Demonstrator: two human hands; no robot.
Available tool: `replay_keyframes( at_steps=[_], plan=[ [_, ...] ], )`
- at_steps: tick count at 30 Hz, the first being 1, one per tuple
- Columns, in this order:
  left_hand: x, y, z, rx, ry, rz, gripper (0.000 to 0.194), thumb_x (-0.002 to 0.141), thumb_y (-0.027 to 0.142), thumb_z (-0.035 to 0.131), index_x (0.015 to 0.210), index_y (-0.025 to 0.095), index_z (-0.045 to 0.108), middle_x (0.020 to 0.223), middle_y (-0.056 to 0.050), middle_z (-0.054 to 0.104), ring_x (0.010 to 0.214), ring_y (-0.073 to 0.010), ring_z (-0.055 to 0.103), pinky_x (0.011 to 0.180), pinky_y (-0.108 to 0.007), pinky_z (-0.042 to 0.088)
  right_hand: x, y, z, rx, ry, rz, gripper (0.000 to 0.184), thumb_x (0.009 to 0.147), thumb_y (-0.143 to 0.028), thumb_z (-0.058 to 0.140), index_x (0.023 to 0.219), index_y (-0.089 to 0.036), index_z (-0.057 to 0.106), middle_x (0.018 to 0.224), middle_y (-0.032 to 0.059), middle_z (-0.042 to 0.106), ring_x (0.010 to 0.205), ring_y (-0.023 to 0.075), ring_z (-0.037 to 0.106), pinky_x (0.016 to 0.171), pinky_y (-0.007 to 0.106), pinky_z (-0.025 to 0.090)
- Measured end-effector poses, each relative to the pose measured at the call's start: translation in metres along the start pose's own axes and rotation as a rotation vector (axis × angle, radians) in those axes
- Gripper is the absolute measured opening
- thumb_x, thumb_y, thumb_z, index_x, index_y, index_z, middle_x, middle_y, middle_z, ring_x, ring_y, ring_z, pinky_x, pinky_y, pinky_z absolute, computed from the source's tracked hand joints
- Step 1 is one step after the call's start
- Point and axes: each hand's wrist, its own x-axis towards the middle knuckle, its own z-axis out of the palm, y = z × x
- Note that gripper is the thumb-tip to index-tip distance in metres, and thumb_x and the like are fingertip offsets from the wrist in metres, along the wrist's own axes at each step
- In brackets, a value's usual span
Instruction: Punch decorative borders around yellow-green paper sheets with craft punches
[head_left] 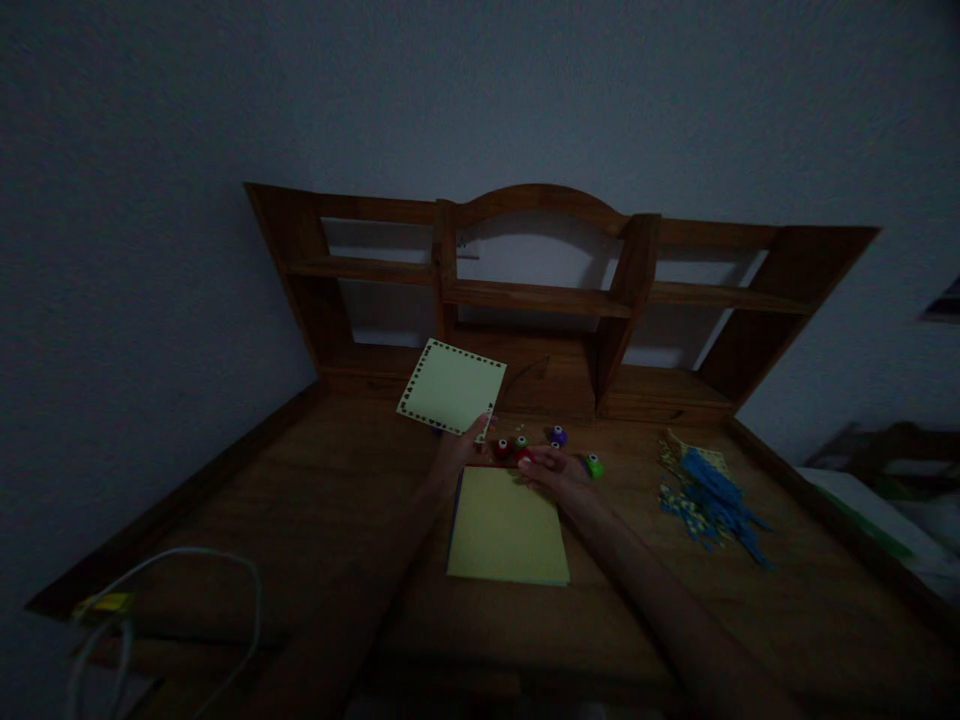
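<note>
My left hand (pixel 466 440) is closed on the lower right corner of a pale yellow sheet of paper (pixel 454 388), held up and tilted above the desk. Small punched shapes run along the sheet's edges. My right hand (pixel 559 474) has its fingers closed around a small red craft punch (pixel 524 455), partly hidden by the fingers. Under and between my hands lies a stack of pale yellow paper (pixel 508 528). Just behind it stand another red punch (pixel 502 448), a green-topped one (pixel 521 441) and a purple one (pixel 557 435). A green punch (pixel 593 466) sits beside my right hand.
Blue shredded strips (pixel 716 490) and pale paper scraps (pixel 681 512) lie on the right of the wooden desk (pixel 315 500). A wooden shelf unit (pixel 536 295) stands along the back. A white cable (pixel 255 590) loops at the front left near a yellow object (pixel 105 604).
</note>
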Motion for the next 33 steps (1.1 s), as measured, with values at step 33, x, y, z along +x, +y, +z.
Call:
replay_keyframes(
  at_steps=[33],
  plan=[
    [-0.021, 0.001, 0.014, 0.396, -0.283, 0.203, 0.037, 0.083, 0.051, 0.056, 0.071, 0.015, 0.059, 0.054, 0.001, 0.056, 0.042, -0.0094, 0.044, 0.042, -0.021, 0.032, 0.004, -0.001, -0.005, 0.047, 0.029, -0.175, 0.043, 0.057, -0.024, 0.084, 0.096, -0.022, 0.065, 0.096, 0.0044, 0.072, 0.082, 0.0173, 0.067, 0.078, 0.030, 0.050]
  ],
)
